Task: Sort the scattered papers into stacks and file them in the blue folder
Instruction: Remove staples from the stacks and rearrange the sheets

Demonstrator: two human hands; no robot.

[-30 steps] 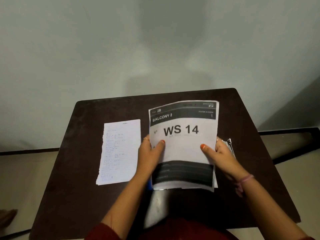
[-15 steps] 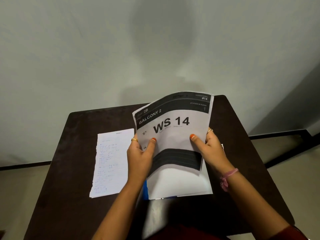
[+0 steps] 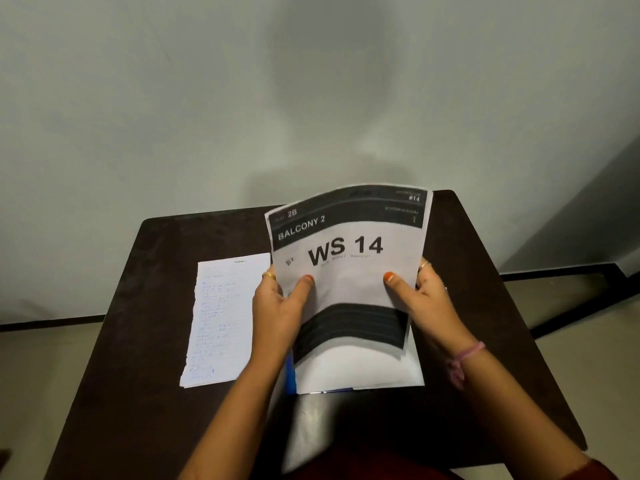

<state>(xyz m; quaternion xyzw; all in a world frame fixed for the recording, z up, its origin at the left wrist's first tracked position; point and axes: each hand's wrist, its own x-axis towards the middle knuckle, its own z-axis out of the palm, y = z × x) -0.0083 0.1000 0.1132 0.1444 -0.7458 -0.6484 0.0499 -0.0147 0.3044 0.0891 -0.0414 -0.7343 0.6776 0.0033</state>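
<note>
Nearest to us, at the front of the dark brown wooden tabletop [image 3: 138,393], a thin strip of the blue folder [image 3: 290,370] shows under a plain white sheet [image 3: 363,372] that lies flat on it. We judge this white sheet to be already in the folder's pile, though the folder is mostly hidden and we cannot tell whether it lies open.

Just above that, our left hand [image 3: 277,306] and right hand [image 3: 420,296] hold the printed white sheet with black bands reading "WS 14" [image 3: 346,247] by its two side edges, thumbs on the front face and the other fingers behind. Both hands are clamped on this sheet, which is lifted clear of the pile and tilted up towards us, its top edge curling.

We would treat it as very light and limp: it bows between the hands and would flop if one hand let go. The side edges near the middle seem the right hold, as now; a pinch at one corner alone would probably let it droop or crease. Laying the lower edge down first should help it square up with the sheet beneath.

To the left, well apart from the folder, lies a white lined notebook page with blue handwriting [image 3: 221,320], one edge ragged, flat on the tabletop and not yet filed. Beyond the tabletop stands a plain grey wall [image 3: 311,98]
</note>
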